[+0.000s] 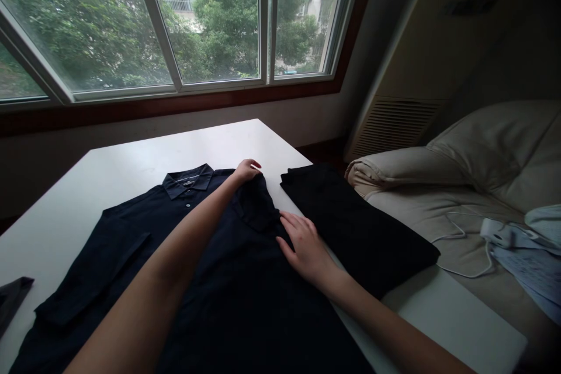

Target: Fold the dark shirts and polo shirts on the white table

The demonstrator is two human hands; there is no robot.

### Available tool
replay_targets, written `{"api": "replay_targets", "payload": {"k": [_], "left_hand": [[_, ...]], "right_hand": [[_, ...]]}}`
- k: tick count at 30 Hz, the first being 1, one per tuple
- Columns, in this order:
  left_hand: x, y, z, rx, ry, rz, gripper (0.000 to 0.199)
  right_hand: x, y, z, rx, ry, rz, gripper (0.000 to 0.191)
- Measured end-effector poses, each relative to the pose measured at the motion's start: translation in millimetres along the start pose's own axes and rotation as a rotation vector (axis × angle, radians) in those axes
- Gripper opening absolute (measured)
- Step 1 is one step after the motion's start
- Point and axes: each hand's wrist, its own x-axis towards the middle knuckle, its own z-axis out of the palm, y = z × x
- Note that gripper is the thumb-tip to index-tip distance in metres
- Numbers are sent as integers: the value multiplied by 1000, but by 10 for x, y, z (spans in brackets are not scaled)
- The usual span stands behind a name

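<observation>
A dark navy collared shirt [228,286] lies front up on the white table, its collar and a pale button towards the window. My left hand [248,170] reaches across it to the far right shoulder, fingers closed on the cloth there. The sleeve on that side is folded inward over the body. On the shirt's right edge, at the lower end of that fold, rests my right hand [307,248], its fingers stretched out and the thumb apart. The other sleeve [92,280] spreads out to the left.
Black folded cloth [355,222] lies right of the shirt on the white table [236,137]. A dark cloth corner [15,298] shows at the left edge. Beyond the table's right side stands a beige sofa [407,172] with a white cable and papers. A window spans the back.
</observation>
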Motion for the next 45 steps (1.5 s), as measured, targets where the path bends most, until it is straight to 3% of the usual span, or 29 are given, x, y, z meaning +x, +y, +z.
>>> {"api": "replay_targets", "payload": {"k": [7,13,28,31,34,36,40,42,45], "left_hand": [[20,-74,-11,212,14,69,24],[32,-141,53,345,41,107,9],[-23,-193,120,429,214,80,14],[-180,-75,88,422,259,137,13],[-529,127,57,401,275,317,13],[-834,267,50,415,220,475,14],[-1326,448,78,550,-28,720,22],[-1434,482,111,627,-107,749,25],[-1487,499,181,711,-94,716,18]], "right_hand": [[-7,3,9,-31,11,25,43],[-13,19,36,-30,16,12,41],[2,-11,1,-47,32,49,39],[1,8,-7,-52,18,66,44],[0,17,-17,-52,16,62,44],[0,12,-28,-43,14,47,41],[7,-7,-67,-13,-19,55,33],[11,-11,-92,-9,-32,71,30],[15,-8,-121,-13,-33,86,26]]}}
